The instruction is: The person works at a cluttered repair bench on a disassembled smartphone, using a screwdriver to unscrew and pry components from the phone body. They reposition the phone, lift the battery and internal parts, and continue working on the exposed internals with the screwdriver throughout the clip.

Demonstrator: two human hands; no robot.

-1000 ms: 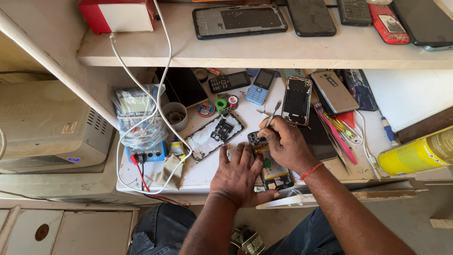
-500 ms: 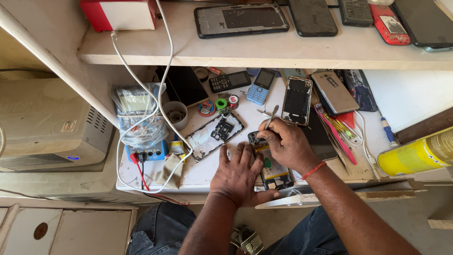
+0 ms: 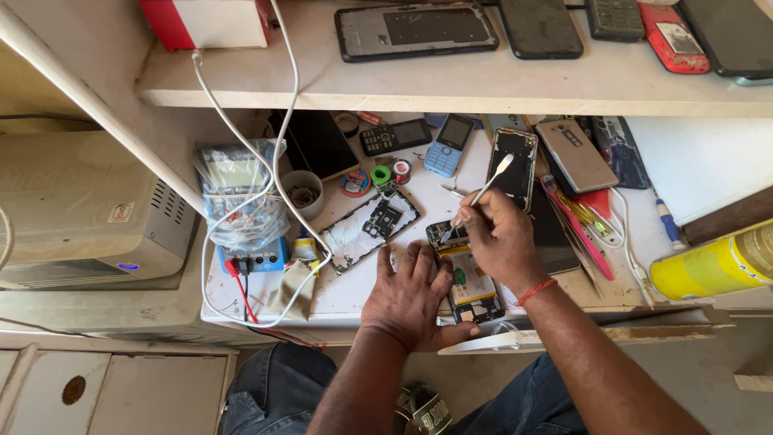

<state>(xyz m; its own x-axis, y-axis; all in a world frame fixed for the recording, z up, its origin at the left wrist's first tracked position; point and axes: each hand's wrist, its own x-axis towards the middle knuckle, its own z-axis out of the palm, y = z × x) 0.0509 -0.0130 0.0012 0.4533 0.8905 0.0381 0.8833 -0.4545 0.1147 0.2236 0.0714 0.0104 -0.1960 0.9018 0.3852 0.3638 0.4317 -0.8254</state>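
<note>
Person sits at a white bench [image 3: 354, 294] w/ lots of phone bits on it. Left hand [image 3: 411, 294] lies flat, fingers spread, pressing down on an opened phone [image 3: 471, 278] near the front edge of the bench, right in the middle. That phone has no back cover; inside you see a dark top part, a pale flat battery w/ a yellow strip & a small green dot. Right hand [image 3: 499, 238] is closed round a thin stick tool [image 3: 483, 193], white & long w/ a rounded top end, its low tip touching the phone's top part. A red thread band sits on that wrist.

Just left lies a phone frame [image 3: 370, 228], tilted, white & black inside. Further left is a blue meter [image 3: 241, 205] in crinkly clear plastic w/ white cable round it. A shiny yellow can [image 3: 713, 264] lies on its side at the right. Up on the pale shelf [image 3: 451, 84] rest flat dark phones & a grey frame
</note>
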